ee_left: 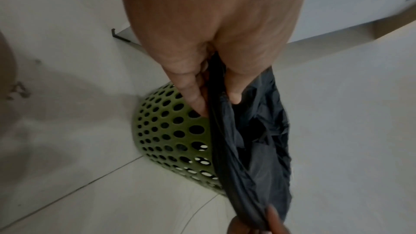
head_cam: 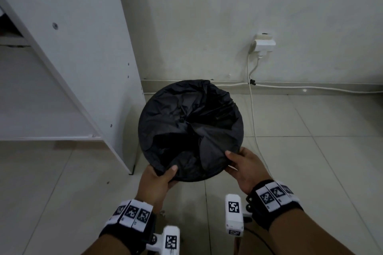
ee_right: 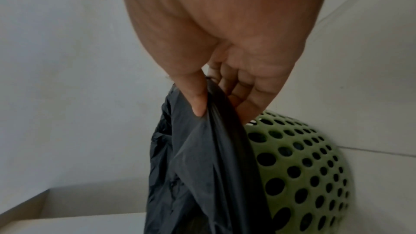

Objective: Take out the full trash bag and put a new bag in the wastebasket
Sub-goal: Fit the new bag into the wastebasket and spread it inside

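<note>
A black trash bag (head_cam: 186,122) is spread over the round mouth of the wastebasket, crumpled toward the middle. The wastebasket (ee_left: 166,131) is green plastic full of round holes; its green side (ee_right: 299,166) also shows in the right wrist view. My left hand (head_cam: 163,174) pinches the bag (ee_left: 247,140) at the near left rim, thumb on top and fingers below. At the near right rim my right hand (head_cam: 238,161) pinches the bag (ee_right: 202,166) the same way. The head view hides the basket's wall under the bag.
A white cabinet panel (head_cam: 87,51) stands close on the left of the basket. Behind it are the wall, a socket with a white adapter (head_cam: 264,44), and white cables (head_cam: 253,114) running down and along the skirting. Tiled floor (head_cam: 310,161) lies to the right and near me.
</note>
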Demonstrator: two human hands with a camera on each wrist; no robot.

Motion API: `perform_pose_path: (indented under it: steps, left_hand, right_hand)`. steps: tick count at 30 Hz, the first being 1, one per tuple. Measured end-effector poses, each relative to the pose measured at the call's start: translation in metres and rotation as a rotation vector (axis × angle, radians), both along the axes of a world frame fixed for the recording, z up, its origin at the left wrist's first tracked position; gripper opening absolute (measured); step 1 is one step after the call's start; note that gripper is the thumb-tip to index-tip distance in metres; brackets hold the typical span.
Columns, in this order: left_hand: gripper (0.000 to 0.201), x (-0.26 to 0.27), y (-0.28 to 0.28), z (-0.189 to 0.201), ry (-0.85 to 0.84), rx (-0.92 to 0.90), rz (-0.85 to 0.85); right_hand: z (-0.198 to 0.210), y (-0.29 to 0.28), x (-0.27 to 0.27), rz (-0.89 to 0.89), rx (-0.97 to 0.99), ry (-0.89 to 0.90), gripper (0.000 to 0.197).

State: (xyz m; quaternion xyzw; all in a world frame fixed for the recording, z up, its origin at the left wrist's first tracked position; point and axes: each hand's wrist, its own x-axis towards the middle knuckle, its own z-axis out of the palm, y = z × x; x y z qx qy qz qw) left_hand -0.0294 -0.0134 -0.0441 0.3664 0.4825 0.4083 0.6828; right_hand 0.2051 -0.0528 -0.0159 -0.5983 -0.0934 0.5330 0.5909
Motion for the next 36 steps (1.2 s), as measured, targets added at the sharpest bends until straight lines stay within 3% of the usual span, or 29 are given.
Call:
perform_pose_path:
  steps: [3, 7, 13, 16, 19, 20, 22, 24, 28, 33, 36]
  left_hand:
    - [0.04, -0.001, -0.012, -0.007, 0.05, -0.027, -0.06]
    - [0.054, -0.017, -0.02, 0.0, 0.273, 0.003, -0.165]
    - [0.021, -0.041, 0.0, 0.045, 0.539, 0.293, 0.061]
    - [0.025, -0.045, 0.018, 0.04, 0.774, 0.408, 0.039]
    - [0.03, -0.046, 0.017, 0.034, 0.857, 0.448, 0.025]
    - [0.03, -0.046, 0.013, 0.035, 0.856, 0.463, 0.006]
    - [0.027, -0.046, 0.005, 0.036, 0.839, 0.492, -0.022]
    - [0.02, -0.051, 0.0, 0.033, 0.834, 0.514, -0.026]
    - [0.011, -0.068, -0.01, 0.023, 0.822, 0.493, -0.059]
    - [0.014, -0.085, -0.019, 0.017, 0.799, 0.464, -0.098]
    - [0.015, -0.091, -0.026, 0.012, 0.791, 0.459, -0.093]
  right_hand:
    - [0.002, -0.006, 0.008, 0.059, -0.008, -0.066, 0.009]
    - [0.006, -0.016, 0.025, 0.145, -0.029, -0.159, 0.019]
    - [0.018, -0.026, 0.046, 0.291, -0.054, -0.306, 0.015]
    - [0.018, -0.023, 0.05, 0.323, -0.122, -0.427, 0.015]
    - [0.021, -0.021, 0.044, 0.304, -0.28, -0.917, 0.033]
    - [0.026, -0.024, 0.035, 0.211, -0.277, -1.088, 0.043]
    - [0.043, -0.03, 0.002, -0.022, -0.111, -1.203, 0.045]
    - [0.051, -0.026, -0.033, 0.011, -0.025, -1.141, 0.045]
    - [0.018, 0.01, -0.079, 0.441, -0.315, -0.921, 0.093]
    - [-0.041, 0.057, -0.099, 0.577, -0.514, -0.821, 0.131]
    - [-0.07, 0.072, -0.1, 0.613, -0.483, -0.687, 0.13]
